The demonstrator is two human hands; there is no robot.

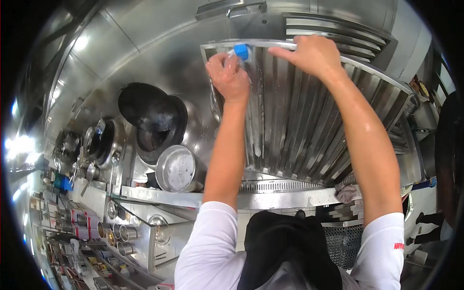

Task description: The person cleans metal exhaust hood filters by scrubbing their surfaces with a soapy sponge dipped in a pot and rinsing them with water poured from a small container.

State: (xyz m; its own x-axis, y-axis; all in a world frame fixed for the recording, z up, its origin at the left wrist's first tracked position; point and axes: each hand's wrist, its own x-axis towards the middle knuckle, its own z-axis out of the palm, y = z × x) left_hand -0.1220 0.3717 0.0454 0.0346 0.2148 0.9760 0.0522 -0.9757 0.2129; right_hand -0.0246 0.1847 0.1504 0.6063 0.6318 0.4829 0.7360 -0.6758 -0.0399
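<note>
A large ribbed metal filter panel [285, 106] leans in front of me, wet and with white suds along its left channels. At the panel's top left corner, my left hand [228, 77] is closed around a small blue item [241, 51], perhaps a scrubber, with something whitish beside it. My right hand [316, 55] grips the panel's top edge, its thumb stretched left along the rim.
Black woks [147, 107] and a round metal pan [175, 168] stand left of the panel. A tap [246, 7] is above it. Slatted metal [338, 34] lies behind on the right. A grey cloth [346, 193] hangs at the counter edge. Someone's dark-clad legs [427, 227] show at far right.
</note>
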